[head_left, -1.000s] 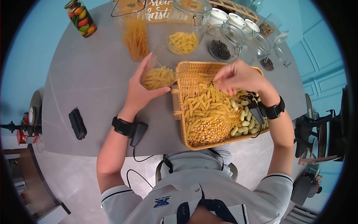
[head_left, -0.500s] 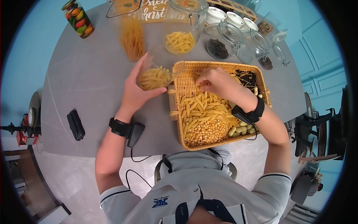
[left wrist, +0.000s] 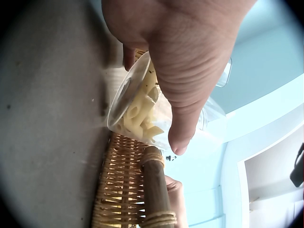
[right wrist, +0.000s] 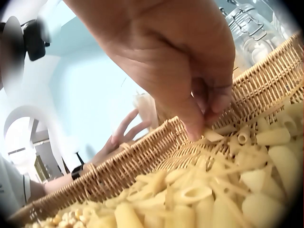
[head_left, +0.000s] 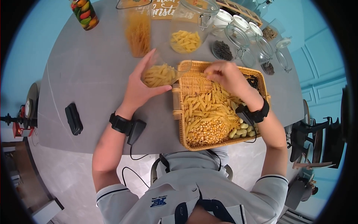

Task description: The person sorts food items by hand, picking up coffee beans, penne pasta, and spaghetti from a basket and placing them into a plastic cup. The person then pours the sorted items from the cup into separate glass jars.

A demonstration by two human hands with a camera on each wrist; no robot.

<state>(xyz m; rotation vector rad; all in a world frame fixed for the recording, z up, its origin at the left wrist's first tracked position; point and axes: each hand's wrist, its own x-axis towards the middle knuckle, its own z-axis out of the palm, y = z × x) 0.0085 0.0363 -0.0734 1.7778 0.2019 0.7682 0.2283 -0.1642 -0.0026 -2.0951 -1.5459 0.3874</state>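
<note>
My left hand [head_left: 138, 86] holds a clear jar [left wrist: 127, 97] part-filled with penne, its fingers and thumb round the wall. The jar lies tilted, its mouth at the left rim of the wicker basket [head_left: 194, 82]. Inside the basket's back part is my right hand [head_left: 229, 76], its thumb and fingers pinching a piece of penne [right wrist: 213, 136] close over the woven bottom. Loose penne [head_left: 201, 102] fills the middle of the basket, mixed with thin pasta sticks. Corn kernels [head_left: 207, 132] lie at the front, peanuts [head_left: 242, 130] at the front right, black beans [head_left: 253, 81] at the back right.
Behind the basket stand a large clip-top jar with penne [head_left: 185, 41], a container of spaghetti [head_left: 138, 35] and smaller open jars [head_left: 223, 50] of dark beans. Pickled vegetables fill a jar [head_left: 85, 15] at the far left. A black case [head_left: 73, 118] lies on the table's left side.
My right hand has moved left across the basket to its back part, and its fingers have closed on a piece of penne. The left hand keeps the jar in nearly the same place.
</note>
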